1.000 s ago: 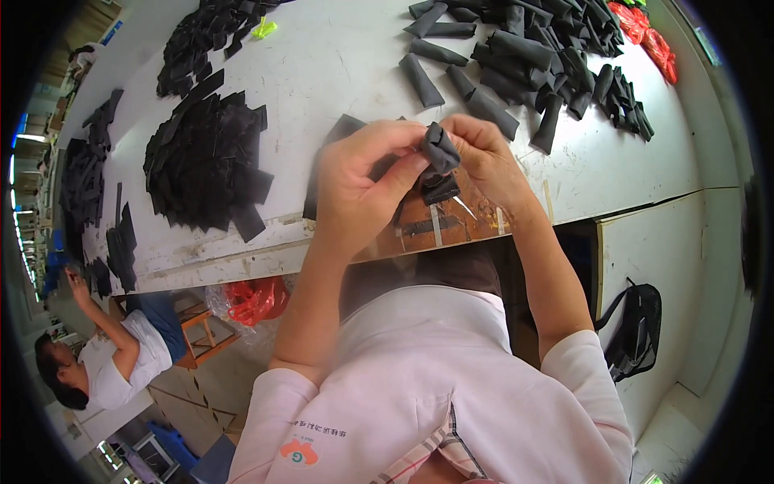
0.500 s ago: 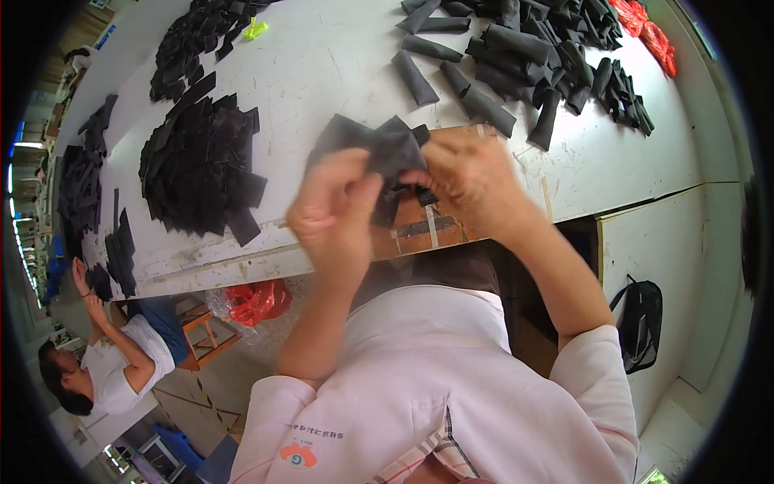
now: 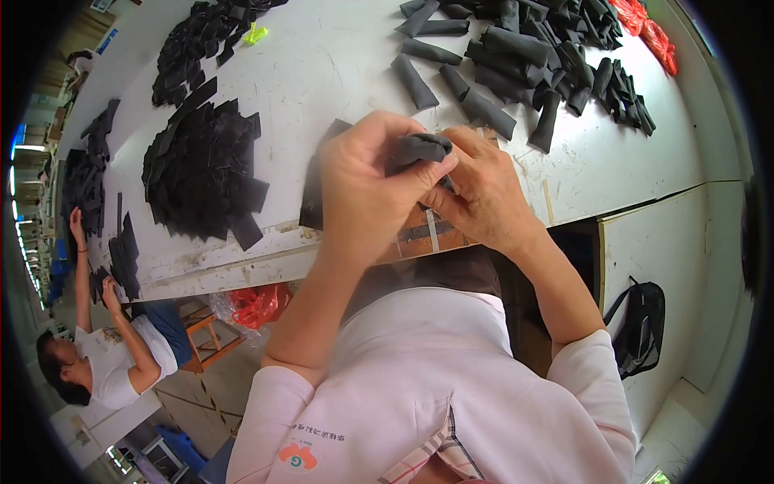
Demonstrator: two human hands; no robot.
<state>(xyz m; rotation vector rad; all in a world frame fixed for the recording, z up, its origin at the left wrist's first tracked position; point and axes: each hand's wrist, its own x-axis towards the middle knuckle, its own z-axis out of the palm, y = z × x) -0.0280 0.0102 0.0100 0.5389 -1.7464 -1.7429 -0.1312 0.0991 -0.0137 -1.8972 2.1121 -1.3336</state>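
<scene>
A black fabric piece (image 3: pixel 418 151), bunched into a narrow roll, sits between my two hands above the table's near edge. My left hand (image 3: pixel 367 194) is closed around it, thumb along its lower side. At the roll's right end my right hand (image 3: pixel 488 189) has its fingers bent and pressed against the fabric; part of its grip is hidden. Another flat dark piece (image 3: pixel 313 194) lies on the table, partly covered by my left hand. Beneath both hands is a brown board (image 3: pixel 455 236) with tape strips on it.
Left on the white table (image 3: pixel 306 68) lies a heap of flat black pieces (image 3: pixel 201 173). Far right, many black fabric rolls (image 3: pixel 516 64) are piled near red plastic bags (image 3: pixel 657 44). A co-worker (image 3: pixel 121 355) works at the table's left side. A black bag (image 3: pixel 641 327) hangs at right.
The fabric piece, spread wider before, is now gathered into a roll. My left hand has moved up and right, close against my right. The co-worker's hands have moved apart.
</scene>
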